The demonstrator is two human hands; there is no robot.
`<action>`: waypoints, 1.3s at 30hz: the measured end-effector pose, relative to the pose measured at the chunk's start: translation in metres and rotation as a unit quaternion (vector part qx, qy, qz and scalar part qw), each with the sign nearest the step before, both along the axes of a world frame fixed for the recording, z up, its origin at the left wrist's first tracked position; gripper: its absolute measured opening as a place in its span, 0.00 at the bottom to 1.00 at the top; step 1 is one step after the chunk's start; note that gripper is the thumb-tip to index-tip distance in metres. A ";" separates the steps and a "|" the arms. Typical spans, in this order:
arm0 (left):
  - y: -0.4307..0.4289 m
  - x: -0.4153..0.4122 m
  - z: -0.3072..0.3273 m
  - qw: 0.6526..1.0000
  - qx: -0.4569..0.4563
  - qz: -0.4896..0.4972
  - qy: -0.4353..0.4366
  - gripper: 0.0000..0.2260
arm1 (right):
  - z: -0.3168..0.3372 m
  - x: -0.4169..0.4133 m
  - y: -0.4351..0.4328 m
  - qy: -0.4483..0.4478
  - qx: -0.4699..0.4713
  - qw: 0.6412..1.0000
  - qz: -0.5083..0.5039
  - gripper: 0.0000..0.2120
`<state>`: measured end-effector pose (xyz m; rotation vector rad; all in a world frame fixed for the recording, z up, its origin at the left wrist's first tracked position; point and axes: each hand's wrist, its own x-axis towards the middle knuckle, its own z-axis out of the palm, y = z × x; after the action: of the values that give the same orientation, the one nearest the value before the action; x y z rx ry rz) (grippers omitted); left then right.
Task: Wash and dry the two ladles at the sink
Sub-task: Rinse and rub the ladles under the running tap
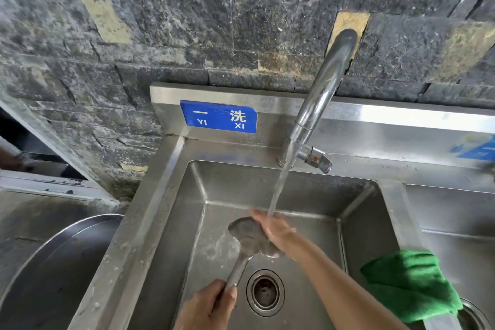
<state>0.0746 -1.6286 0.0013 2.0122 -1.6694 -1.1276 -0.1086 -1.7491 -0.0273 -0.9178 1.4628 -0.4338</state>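
Left hand wrapped tight round the handle of a steel ladle, its bowl held low over the sink basin, above the drain. Right hand laid flat on the bowl, fingers spread, under the stream from the tap. Green cloth draped on the divider at right.

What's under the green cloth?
The green cloth hangs over the metal divider between the two basins. Below its right edge, part of the second basin's drain peeks out. The cloth covers that stretch of divider, so anything else beneath is hidden.
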 end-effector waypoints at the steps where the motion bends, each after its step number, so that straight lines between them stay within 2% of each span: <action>1: -0.002 0.003 0.002 1.000 0.002 0.005 0.010 0.11 | -0.002 -0.005 0.000 -0.018 0.041 0.998 -0.043 0.22; 4: -0.014 0.008 0.006 0.998 0.008 -0.018 0.058 0.12 | -0.006 -0.014 0.008 -0.045 0.075 0.980 -0.179 0.30; 5: -0.018 0.008 0.008 0.997 0.008 -0.033 0.070 0.13 | -0.005 -0.017 0.009 -0.081 0.080 0.966 -0.230 0.29; 7: -0.028 0.007 0.013 0.995 0.012 -0.059 0.083 0.15 | -0.003 -0.026 0.010 -0.142 0.085 0.939 -0.302 0.22; 11: -0.051 0.002 0.023 0.988 0.036 -0.099 0.116 0.18 | 0.003 -0.052 0.012 -0.202 0.092 0.893 -0.391 0.18; 14: -0.068 -0.007 0.028 0.983 0.001 -0.156 0.092 0.20 | 0.015 -0.071 0.014 -0.244 0.097 0.853 -0.451 0.11; 20: -0.100 -0.033 0.033 0.970 -0.074 -0.227 0.051 0.20 | 0.034 -0.104 0.020 -0.280 0.059 0.843 -0.455 0.12; 23: -0.109 -0.047 0.037 0.965 -0.081 -0.244 0.044 0.19 | 0.037 -0.118 0.024 -0.280 0.057 0.824 -0.490 0.11; 27: -0.113 -0.060 0.039 0.961 -0.066 -0.264 0.053 0.14 | 0.035 -0.136 0.026 -0.238 0.056 0.805 -0.541 0.16; 31: -0.118 -0.044 0.038 0.954 -0.096 -0.283 0.012 0.12 | 0.039 -0.156 0.031 -0.243 0.053 0.764 -0.596 0.10; 34: -0.121 -0.029 0.037 0.960 -0.112 -0.256 -0.026 0.18 | 0.037 -0.159 0.037 -0.253 0.047 0.743 -0.618 0.11; 37: -0.123 -0.033 0.040 0.943 -0.161 -0.252 -0.144 0.29 | 0.033 -0.139 0.043 -0.212 0.030 0.767 -0.604 0.05; 39: -0.122 -0.043 0.040 0.936 -0.177 -0.244 -0.180 0.32 | 0.026 -0.112 0.049 -0.222 0.057 0.752 -0.618 0.08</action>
<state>0.0314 -1.7507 0.0416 1.6873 -2.4483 -0.5245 -0.2211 -1.6997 -0.0012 0.4109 1.4365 -1.3990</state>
